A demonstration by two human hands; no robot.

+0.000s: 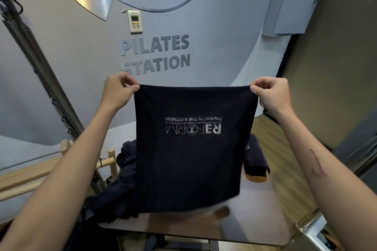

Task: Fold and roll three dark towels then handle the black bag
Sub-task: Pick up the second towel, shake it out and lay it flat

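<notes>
You held the dark towel [193, 149] up in front of you, above the desk [255, 220]. Your left hand [117, 90] pinched its top left corner and your right hand [271, 93] pinched the top right, thumb against curled fingers on each side. The cloth hung flat between them, its pale lettering upside down and its lower edge blurred just over the desk.

It looked soft, light and limp, likely to sag or swing wherever it was unsupported, so the corners seemed the right places to hold it. A tight top edge would probably keep the fold square.

A heap of dark cloth [122, 179] lay on the desk behind the towel to the left, and another folded dark towel [255, 155] sat to the right. I could not pick out the black bag.
</notes>
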